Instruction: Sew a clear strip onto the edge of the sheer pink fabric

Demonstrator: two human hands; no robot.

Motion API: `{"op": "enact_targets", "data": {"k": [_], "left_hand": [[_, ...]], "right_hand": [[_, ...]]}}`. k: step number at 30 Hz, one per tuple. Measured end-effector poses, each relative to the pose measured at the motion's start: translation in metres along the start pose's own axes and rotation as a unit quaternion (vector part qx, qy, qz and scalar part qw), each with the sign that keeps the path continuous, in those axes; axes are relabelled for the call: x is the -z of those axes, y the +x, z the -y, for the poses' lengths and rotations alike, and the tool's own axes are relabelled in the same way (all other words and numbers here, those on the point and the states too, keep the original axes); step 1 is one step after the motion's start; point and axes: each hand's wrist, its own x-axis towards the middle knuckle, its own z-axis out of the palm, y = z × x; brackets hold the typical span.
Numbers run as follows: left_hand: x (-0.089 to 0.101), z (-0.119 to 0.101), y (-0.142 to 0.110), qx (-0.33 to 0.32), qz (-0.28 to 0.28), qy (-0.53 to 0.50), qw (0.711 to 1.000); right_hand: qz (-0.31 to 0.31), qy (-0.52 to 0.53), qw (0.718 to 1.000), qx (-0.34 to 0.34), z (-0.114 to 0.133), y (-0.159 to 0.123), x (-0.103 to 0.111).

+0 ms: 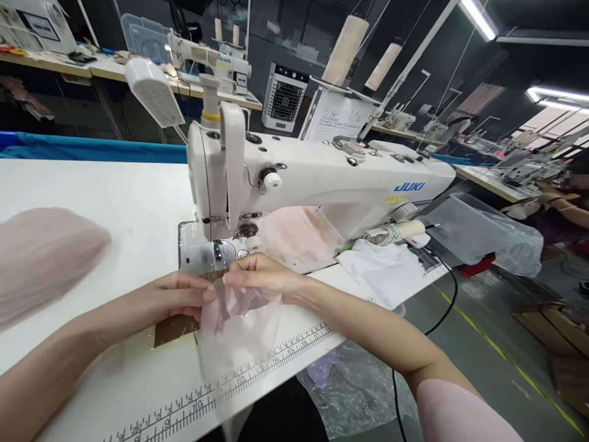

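Thin, see-through pale pink fabric [243,331] hangs from both hands over the table's front edge. My left hand [181,298] pinches its upper left part. Close beside it, my right hand [257,276] grips the top edge between thumb and fingers. Both hands are just in front of the needle area of a white sewing machine [313,172]. Beneath my left hand lies a brown patch [175,330] on the table. A pile of pink fabric [50,255] rests at the left, and more pink fabric [299,236] lies under the machine's arm.
A printed ruler [243,377] runs along the front edge of the white table [138,190]. White cloth [381,267] and a thread cone [411,229] lie at the right. A clear plastic bin [469,227] stands beyond them. Another person's arm [565,209] shows at far right.
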Motion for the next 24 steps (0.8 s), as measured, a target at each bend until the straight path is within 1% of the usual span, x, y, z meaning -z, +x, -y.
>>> {"op": "enact_targets", "data": {"k": [1, 2, 3, 4, 5, 7, 8, 9, 13, 17, 19, 21, 24], "left_hand": [[0.002, 0.000, 0.000, 0.041, 0.043, -0.064, 0.996], [0.003, 0.000, 0.001, 0.083, 0.082, -0.134, 0.984], [0.003, 0.000, 0.002, 0.115, 0.095, -0.188, 0.971], [0.002, 0.000, 0.003, 0.130, 0.067, -0.212, 0.966], [-0.001, 0.000, 0.004, 0.136, 0.032, -0.212, 0.967], [-0.007, 0.000, 0.006, 0.142, -0.023, -0.177, 0.974], [-0.009, 0.000, 0.007, 0.147, -0.034, -0.159, 0.976], [-0.011, 0.000, 0.007, 0.153, -0.042, -0.148, 0.976], [-0.012, -0.002, 0.008, 0.154, -0.032, -0.156, 0.975], [-0.013, -0.007, 0.006, 0.154, -0.035, -0.168, 0.973], [-0.016, -0.009, 0.006, 0.165, -0.052, -0.174, 0.969], [-0.021, -0.010, 0.006, 0.183, -0.075, -0.176, 0.964], [-0.024, -0.011, 0.006, 0.200, -0.099, -0.132, 0.966]], "right_hand": [[0.025, 0.008, 1.000, -0.002, 0.003, 0.000, 0.002], [0.043, 0.008, 0.999, -0.001, 0.004, 0.001, 0.004], [0.051, 0.003, 0.999, 0.005, 0.006, 0.002, 0.005], [0.050, -0.005, 0.999, 0.014, 0.006, 0.002, 0.006], [0.041, -0.011, 0.999, 0.022, 0.005, 0.003, 0.007], [0.012, -0.019, 0.999, 0.036, 0.002, 0.005, 0.008], [-0.003, -0.023, 0.999, 0.043, 0.000, 0.005, 0.008], [-0.017, -0.030, 0.998, 0.051, -0.001, 0.005, 0.008], [-0.054, -0.100, 0.991, 0.067, -0.003, 0.001, 0.007], [-0.058, -0.166, 0.982, 0.075, -0.002, -0.005, 0.006], [-0.073, -0.191, 0.976, 0.080, -0.003, -0.005, 0.006], [-0.101, -0.219, 0.966, 0.090, -0.004, -0.005, 0.007], [-0.121, -0.255, 0.953, 0.111, -0.006, -0.005, 0.011]]}}
